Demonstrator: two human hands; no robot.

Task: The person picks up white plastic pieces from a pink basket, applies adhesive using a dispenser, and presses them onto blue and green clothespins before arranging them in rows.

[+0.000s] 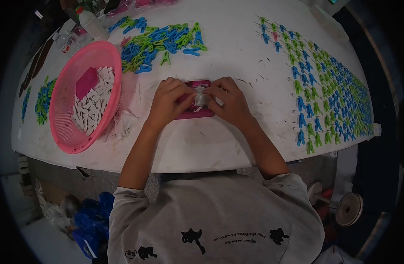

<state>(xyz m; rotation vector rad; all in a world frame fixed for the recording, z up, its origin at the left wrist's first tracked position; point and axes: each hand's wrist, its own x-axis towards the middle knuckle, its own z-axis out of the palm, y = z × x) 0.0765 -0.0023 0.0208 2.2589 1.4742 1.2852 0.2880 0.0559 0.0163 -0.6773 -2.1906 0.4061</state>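
Note:
At the middle of the white table lies a pink tray point(194, 115) with small whitish pieces in it. Over its left side is my left hand point(170, 100), its fingers bent and pressed together at a small silvery-white piece point(200, 99). My right hand point(230, 102) reaches in from the other side, thumb and fingers closed on the same piece. The fingertips of both hands nearly meet above the tray. What exactly the piece is cannot be made out.
A pink basket point(56, 105) at the left holds white pieces and a pink block. Blue and green clothespins point(158, 44) are heaped behind the tray. Rows of clothespins point(332, 94) cover the right side. Bottles point(92, 24) stand at the back left.

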